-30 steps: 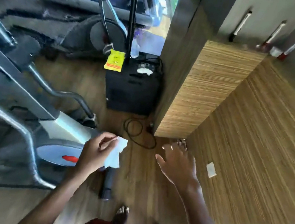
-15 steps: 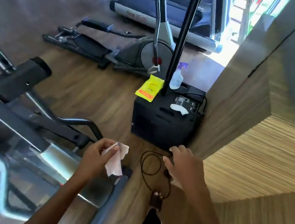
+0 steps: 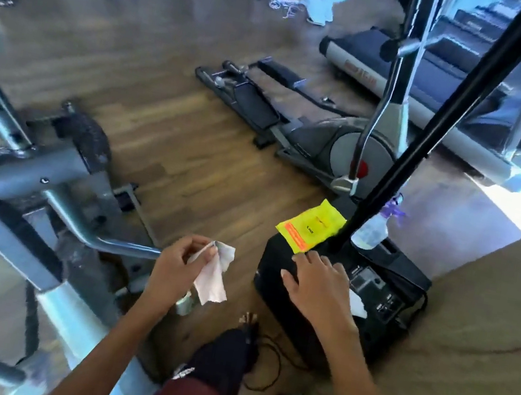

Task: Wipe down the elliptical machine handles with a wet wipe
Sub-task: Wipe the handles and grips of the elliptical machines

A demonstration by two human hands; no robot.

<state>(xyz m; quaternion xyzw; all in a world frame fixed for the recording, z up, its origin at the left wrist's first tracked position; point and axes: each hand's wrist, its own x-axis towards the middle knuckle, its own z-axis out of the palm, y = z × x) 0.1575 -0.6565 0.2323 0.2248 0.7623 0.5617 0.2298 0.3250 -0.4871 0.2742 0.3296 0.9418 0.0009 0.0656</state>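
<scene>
Two hands are in view above a wooden floor (image 3: 166, 132). The left hand (image 3: 174, 274) pinches a crumpled white wipe (image 3: 212, 276) between thumb and fingertips, and the cloth hangs below them. Left of that hand stands the elliptical machine (image 3: 44, 194), its grey handles not touching the wipe. The right hand (image 3: 319, 288) is empty, fingers spread, over a black speaker box (image 3: 385, 289). Just beyond its fingertips lies a yellow packet (image 3: 311, 229) with an orange band; its print is too blurred to read. Beside the packet stand a black pole (image 3: 439, 124) and a spray bottle (image 3: 373, 231).
</scene>
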